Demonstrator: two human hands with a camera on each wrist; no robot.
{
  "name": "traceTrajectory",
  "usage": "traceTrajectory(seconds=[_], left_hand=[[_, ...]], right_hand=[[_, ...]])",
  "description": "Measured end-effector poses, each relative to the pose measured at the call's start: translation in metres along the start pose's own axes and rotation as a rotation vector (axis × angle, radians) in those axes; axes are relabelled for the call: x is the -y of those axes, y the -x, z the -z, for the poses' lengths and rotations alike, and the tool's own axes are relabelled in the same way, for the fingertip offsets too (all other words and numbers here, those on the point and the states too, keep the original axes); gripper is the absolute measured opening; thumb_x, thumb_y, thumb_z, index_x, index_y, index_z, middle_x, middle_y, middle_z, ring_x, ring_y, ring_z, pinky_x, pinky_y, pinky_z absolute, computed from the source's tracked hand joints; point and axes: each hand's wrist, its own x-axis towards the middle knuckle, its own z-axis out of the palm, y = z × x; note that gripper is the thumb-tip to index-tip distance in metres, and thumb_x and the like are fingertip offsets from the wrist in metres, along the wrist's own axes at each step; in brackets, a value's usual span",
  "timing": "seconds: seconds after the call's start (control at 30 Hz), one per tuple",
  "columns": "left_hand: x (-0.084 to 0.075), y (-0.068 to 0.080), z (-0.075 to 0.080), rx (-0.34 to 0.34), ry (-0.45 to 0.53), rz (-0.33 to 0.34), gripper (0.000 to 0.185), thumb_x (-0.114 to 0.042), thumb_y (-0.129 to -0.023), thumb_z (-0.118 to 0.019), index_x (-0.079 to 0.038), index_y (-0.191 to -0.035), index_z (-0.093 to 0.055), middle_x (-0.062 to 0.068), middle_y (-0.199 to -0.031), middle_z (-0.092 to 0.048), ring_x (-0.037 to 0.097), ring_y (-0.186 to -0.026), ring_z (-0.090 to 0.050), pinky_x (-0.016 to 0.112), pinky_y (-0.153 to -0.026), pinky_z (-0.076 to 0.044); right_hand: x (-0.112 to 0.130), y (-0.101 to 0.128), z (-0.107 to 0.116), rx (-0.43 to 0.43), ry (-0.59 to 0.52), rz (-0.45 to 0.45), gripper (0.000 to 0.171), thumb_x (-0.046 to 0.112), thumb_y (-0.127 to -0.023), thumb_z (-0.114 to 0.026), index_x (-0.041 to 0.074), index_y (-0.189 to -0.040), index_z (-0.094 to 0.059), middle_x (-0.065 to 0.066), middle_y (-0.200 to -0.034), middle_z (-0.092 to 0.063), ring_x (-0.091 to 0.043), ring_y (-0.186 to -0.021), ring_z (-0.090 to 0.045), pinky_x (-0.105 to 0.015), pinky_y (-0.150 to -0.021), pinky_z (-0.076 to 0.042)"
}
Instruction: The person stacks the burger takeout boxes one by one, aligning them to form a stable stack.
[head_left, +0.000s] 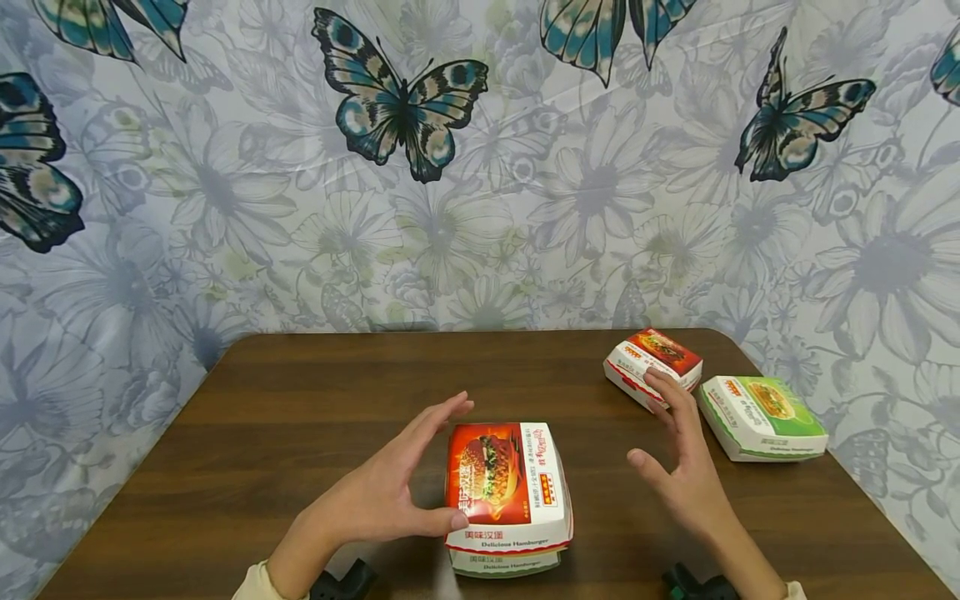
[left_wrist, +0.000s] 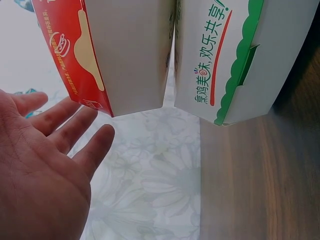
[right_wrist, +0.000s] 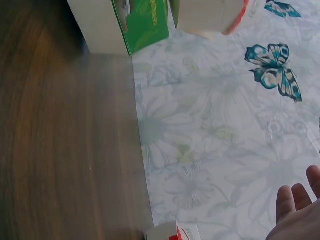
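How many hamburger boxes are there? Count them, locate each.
4: one red-topped box on a green-trimmed box at near centre; a partly hidden red box at right rear; a green-topped box right of it.

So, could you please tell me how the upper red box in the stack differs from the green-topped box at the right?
The upper red box has a red picture panel; the green-topped box has a green one. The upper red box sits on another box, while the green-topped box rests on the table. Both carry a burger picture beside a white lettered strip.
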Motion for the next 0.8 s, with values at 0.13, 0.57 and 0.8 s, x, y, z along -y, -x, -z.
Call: traceTrajectory(seconds=[0.13,0.57,0.8], left_hand=[[0.001,0.0,-0.001,0.001,-0.008,0.001,0.107,-0.043,-0.081,-0.086,-0.041,-0.163,-0.017,-0.018,-0.161,-0.033,0.017,-0.147,-0.037,0.062,-0.115,-0.038],[0.004,0.0,-0.004,0.022,-0.02,-0.004,0.107,-0.044,-0.081,-0.085,-0.042,-0.163,-0.017,-0.018,-0.161,-0.032,0.015,-0.145,-0.037,0.062,-0.114,-0.039],[0.005,0.001,-0.004,0.034,-0.018,0.008,0.104,-0.047,-0.082,-0.083,-0.044,-0.162,-0.017,-0.019,-0.16,-0.032,0.015,-0.144,-0.037,0.062,-0.113,-0.04]], right_hand=[[-0.001,0.0,0.005,-0.03,0.046,-0.036,0.082,-0.001,-0.084,-0.074,-0.005,-0.156,-0.034,-0.016,-0.16,-0.033,-0.022,-0.149,-0.029,-0.021,-0.119,-0.031],[-0.006,0.0,0.017,-0.062,0.089,-0.042,0.085,-0.009,-0.081,-0.071,-0.005,-0.157,-0.032,-0.014,-0.16,-0.034,-0.021,-0.149,-0.03,-0.021,-0.118,-0.032],[-0.005,0.0,0.028,-0.09,0.093,-0.134,0.083,-0.015,-0.084,-0.063,-0.001,-0.158,-0.03,-0.012,-0.162,-0.03,-0.023,-0.154,-0.019,-0.02,-0.118,-0.029]])
